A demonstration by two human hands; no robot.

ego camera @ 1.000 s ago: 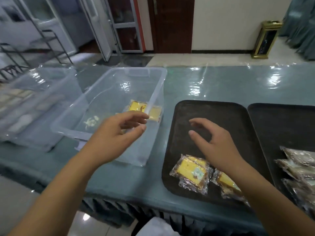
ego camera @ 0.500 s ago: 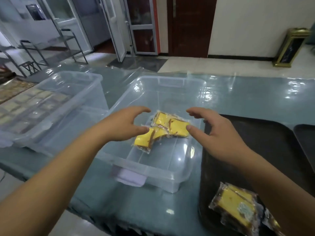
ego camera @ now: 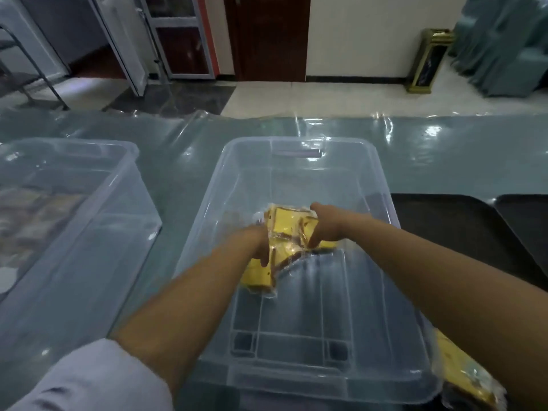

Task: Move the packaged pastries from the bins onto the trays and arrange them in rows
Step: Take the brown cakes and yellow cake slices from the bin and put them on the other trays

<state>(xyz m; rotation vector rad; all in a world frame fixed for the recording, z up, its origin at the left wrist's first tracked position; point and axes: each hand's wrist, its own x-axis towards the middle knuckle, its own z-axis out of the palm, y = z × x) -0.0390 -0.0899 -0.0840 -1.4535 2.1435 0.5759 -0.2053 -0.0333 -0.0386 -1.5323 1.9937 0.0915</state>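
Two hands are reaching into the clear bin [ego camera: 299, 179] at frame centre. Yellow packaged pastries [ego camera: 281, 232] are gripped by the left hand [ego camera: 256, 243] and pinched by the right hand [ego camera: 324, 225].

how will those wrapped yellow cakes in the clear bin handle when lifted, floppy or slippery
The wrapped cake slices probably crush easily; they look like soft sponge. Their glossy film looks slippery, and the loose edges crinkle, so it may slide in the fingers. The left hand and right hand both grip the packs, which suggests they are light.
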